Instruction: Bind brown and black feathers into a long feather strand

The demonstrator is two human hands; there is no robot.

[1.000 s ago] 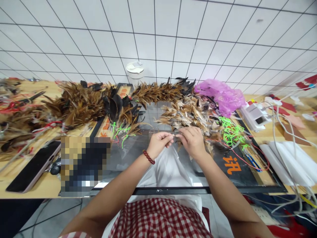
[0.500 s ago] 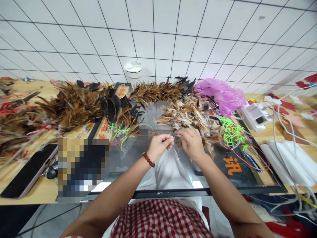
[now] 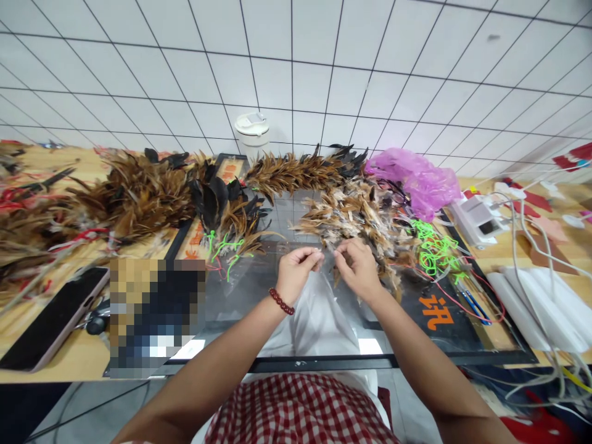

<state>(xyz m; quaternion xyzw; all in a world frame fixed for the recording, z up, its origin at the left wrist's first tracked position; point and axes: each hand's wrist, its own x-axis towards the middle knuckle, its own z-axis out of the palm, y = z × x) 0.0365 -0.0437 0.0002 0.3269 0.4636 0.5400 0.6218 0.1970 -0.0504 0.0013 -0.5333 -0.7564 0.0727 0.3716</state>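
My left hand [image 3: 300, 268], with a dark red bead bracelet [image 3: 281, 301] at the wrist, has thumb and fingers pinched together above the glass top [image 3: 231, 327]. Close by on the right, my right hand [image 3: 356, 265] is pinched too, its fingertips facing the left ones across a small gap. Whatever lies between the fingertips is too small to make out. Just beyond my right hand spreads a pile of pale brown feathers [image 3: 351, 213]. To the left of my left hand is a bunch of black and brown feathers [image 3: 231, 216] tied with green cord [image 3: 226, 243].
A brown feather strand [image 3: 296, 172] runs along the back, near a white lidded bin [image 3: 252, 132]. Purple plastic bag [image 3: 416, 179], tangled green cord [image 3: 432, 250], blue pens [image 3: 476, 307] and a white device [image 3: 478, 219] with cables lie right. More feathers [image 3: 134, 197] and a phone [image 3: 58, 317] lie left.
The camera view has shifted slightly. My hands stay close together, both pinched, with only small finger movements; the feathers lie as before.
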